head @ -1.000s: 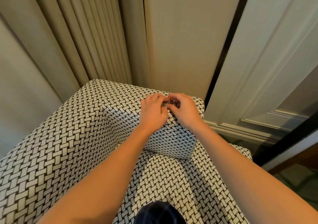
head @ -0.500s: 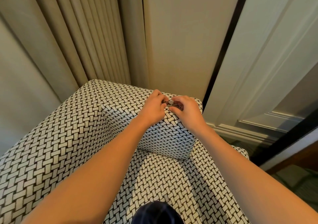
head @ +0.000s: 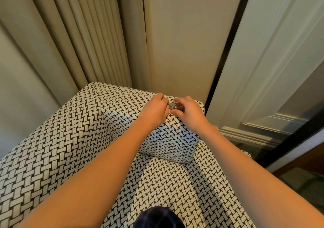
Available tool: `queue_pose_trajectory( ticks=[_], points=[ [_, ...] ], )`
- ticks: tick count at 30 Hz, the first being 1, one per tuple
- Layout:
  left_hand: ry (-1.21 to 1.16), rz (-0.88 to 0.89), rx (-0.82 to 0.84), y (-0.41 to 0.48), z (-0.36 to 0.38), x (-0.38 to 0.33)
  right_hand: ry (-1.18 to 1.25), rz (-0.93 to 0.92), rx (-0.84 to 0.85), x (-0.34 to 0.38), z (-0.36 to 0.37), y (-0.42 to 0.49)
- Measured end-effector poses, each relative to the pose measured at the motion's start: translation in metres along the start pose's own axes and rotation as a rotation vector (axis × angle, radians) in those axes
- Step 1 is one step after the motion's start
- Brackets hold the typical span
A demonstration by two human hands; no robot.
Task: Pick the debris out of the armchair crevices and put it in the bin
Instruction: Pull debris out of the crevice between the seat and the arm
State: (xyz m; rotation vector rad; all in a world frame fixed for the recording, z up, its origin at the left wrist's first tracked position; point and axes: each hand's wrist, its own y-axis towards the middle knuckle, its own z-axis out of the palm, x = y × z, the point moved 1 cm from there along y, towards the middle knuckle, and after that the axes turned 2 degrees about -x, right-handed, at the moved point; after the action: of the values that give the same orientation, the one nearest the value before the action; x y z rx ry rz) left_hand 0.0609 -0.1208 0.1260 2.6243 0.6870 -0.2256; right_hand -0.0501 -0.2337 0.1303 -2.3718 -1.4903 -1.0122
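the pleated curtain [head: 91, 35] hangs at far left. your left hand [head: 155, 109] sits on the top edge of the armchair [head: 70, 140], fingers curled against the small silvery debris [head: 172, 104]; whether it grips, i cannot tell. your right hand [head: 190, 112], close beside it, pinches that debris. a white door [head: 271, 70] stands at right.

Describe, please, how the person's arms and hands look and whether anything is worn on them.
Left forearm and right forearm are bare to the frame's edge: no sleeves show. The left hand and right hand wear no gloves; no watch or bracelet shows.
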Motion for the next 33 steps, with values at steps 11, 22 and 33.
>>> queue_pose_trajectory(
  ticks=[11,22,33],
  points=[
    [-0.209,-0.14,-0.229,-0.005,0.01,-0.004,0.18,0.031,-0.104,-0.006,-0.005,-0.017],
    [-0.26,0.045,-0.153,-0.007,0.023,-0.014,0.167,0.064,-0.105,-0.009,-0.001,-0.009],
    [-0.311,0.064,-0.109,-0.019,0.019,-0.011,-0.008,-0.131,0.062,-0.013,-0.003,0.005]
  ],
)
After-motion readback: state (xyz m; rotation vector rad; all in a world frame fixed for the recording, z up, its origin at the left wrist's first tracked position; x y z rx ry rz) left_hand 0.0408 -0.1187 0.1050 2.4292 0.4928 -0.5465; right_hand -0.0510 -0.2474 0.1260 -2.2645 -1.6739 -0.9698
